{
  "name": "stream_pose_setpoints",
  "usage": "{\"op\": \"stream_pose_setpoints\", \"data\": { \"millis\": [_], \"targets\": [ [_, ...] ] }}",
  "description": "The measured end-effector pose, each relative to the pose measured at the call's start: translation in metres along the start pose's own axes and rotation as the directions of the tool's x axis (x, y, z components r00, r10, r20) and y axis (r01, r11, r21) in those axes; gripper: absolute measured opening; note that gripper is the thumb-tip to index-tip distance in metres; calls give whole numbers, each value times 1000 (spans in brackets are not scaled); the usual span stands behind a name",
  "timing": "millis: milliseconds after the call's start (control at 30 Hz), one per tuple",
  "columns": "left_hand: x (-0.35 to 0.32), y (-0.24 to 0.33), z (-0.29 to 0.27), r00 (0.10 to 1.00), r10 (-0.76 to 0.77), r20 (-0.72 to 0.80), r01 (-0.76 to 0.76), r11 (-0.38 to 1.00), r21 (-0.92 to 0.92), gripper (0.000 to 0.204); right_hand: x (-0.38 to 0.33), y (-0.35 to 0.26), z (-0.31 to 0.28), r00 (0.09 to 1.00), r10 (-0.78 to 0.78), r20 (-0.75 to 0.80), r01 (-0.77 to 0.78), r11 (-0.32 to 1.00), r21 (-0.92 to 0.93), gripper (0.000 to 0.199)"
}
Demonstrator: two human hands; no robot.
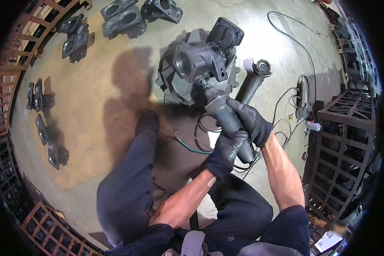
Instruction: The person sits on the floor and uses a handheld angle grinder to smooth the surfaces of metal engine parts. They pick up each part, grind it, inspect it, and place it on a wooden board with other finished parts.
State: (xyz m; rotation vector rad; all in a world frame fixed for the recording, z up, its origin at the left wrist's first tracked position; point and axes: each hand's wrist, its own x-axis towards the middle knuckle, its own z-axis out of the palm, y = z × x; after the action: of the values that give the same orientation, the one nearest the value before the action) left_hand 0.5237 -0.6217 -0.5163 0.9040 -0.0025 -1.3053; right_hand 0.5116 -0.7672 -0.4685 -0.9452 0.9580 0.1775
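Observation:
Both my gloved hands grip a grey handheld power grinder (224, 115). My left hand (226, 151) wraps its rear body and my right hand (251, 121) wraps it further forward. The tool's tip reaches into the round bore of a large grey cast metal housing (196, 64) that rests on the concrete floor in front of my knees. A second grinder (252, 83) with a wire brush head lies on the floor just right of the housing.
Several similar dark castings (123, 17) lie at the top and along the left (45, 128). Metal crates (341, 145) stand at right and rusty racks (42, 224) at left. Power cords (292, 40) and a green wire (192, 147) trail over the floor.

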Motion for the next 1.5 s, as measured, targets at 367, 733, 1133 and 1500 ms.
{"op": "stream_pose_setpoints", "data": {
  "millis": [367, 733, 1133, 1500],
  "targets": [
    [8, -18, 7, 999, 33, -25, -35, 995, -89, 39, 8, 3, -3, 998, 6, -60, -8, 999, -46, 55],
    [-4, -11, 17, 999, 40, -33, -39, 999, 24, 34, -5, 8, -5, 1000, -2, -23, 1, 999, -44, 52],
    [-3, -7, 13, 1000, -13, 10, 12, 998, 67, 40, 2, 3, -4, 995, -79, -53, 71, 989, -127, 53],
    [-3, -15, 19, 998, -47, -42, 45, 998, -43, 33, -8, 2, 3, 991, -122, -52, 113, 982, -149, 52]
  ]
}}
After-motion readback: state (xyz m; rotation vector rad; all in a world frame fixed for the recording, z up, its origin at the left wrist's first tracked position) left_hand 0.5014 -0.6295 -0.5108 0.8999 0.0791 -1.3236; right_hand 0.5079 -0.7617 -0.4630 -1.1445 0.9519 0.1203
